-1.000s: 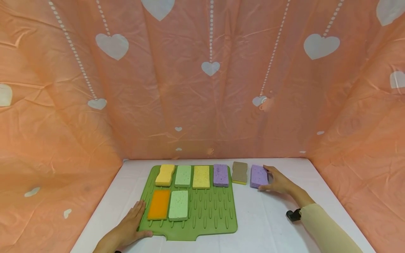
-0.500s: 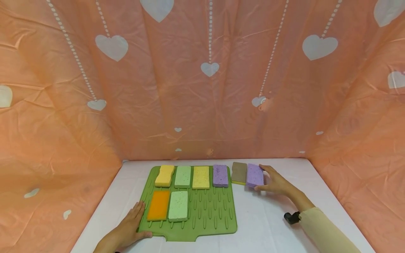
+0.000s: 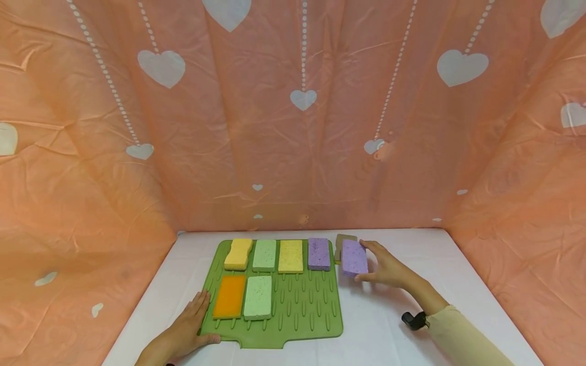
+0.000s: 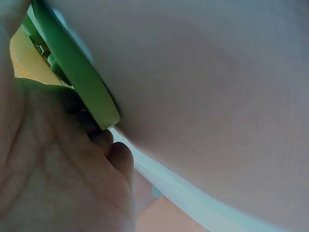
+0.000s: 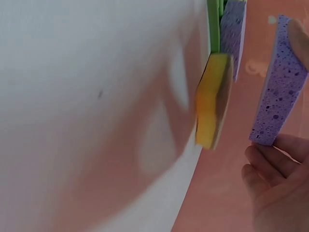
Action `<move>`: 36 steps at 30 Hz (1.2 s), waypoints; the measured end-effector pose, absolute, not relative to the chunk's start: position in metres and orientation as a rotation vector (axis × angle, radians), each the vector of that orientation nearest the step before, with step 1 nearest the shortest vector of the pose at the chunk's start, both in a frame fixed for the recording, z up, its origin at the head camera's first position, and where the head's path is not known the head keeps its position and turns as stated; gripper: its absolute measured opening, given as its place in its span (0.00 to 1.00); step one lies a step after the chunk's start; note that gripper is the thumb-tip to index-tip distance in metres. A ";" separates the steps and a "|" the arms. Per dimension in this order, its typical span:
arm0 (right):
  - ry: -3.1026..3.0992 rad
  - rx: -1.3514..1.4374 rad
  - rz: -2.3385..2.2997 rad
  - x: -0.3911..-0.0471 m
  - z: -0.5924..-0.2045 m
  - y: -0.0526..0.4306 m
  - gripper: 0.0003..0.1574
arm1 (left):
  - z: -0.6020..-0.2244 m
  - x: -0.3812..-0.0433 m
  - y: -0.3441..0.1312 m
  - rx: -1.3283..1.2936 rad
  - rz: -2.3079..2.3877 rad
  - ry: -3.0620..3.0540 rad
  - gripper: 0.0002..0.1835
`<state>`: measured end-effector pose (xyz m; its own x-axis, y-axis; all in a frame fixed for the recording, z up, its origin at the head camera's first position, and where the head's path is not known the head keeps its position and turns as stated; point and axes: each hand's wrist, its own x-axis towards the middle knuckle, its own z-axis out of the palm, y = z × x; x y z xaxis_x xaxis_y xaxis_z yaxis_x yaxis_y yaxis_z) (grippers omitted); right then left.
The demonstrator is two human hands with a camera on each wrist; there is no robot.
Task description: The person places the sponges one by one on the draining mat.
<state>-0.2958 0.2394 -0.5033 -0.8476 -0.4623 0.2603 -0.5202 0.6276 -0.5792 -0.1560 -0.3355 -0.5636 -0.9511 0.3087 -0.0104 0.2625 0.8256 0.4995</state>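
A purple sponge is raised off the table, pinched at its ends by the thumb and fingers of my right hand. It partly covers a brown-topped yellow sponge in the head view; the right wrist view shows that yellow sponge lying on the table beside the mat. My left hand touches the left edge and lower corner of a green ridged mat. Up close, that hand's palm faces the mat rim.
On the mat's back row lie a wavy yellow sponge, a green one, a yellow one and a purple one. In front are an orange sponge and a green one. Orange curtains enclose the white table.
My right hand has lifted the purple sponge and moved it left, from the table to in front of the brown-topped sponge. My left hand stays in place.
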 end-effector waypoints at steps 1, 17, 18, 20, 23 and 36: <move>-2.752 0.841 1.029 -0.295 -0.503 0.237 0.71 | -0.564 -0.156 -0.336 0.461 0.780 2.916 0.68; -2.797 0.885 1.083 -0.277 -0.504 0.195 0.73 | -0.559 -0.154 -0.333 0.400 0.819 2.864 0.69; -2.799 0.895 1.089 -0.275 -0.505 0.192 0.74 | -0.559 -0.154 -0.333 0.401 0.819 2.867 0.68; -2.794 0.915 1.105 -0.271 -0.505 0.186 0.74 | -0.561 -0.154 -0.334 0.397 0.801 2.875 0.68; -2.782 0.950 1.113 -0.267 -0.506 0.177 0.75 | -0.562 -0.153 -0.334 0.435 0.814 2.891 0.68; -2.778 0.976 1.050 -0.254 -0.511 0.142 0.75 | -0.558 -0.151 -0.333 0.475 0.842 2.880 0.67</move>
<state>-0.2536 0.1423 -0.5111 -0.8050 -0.5498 0.2231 -0.5599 0.5794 -0.5923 -0.1513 -0.3325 -0.5581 -0.9459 0.3242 -0.0117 0.2668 0.7979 0.5405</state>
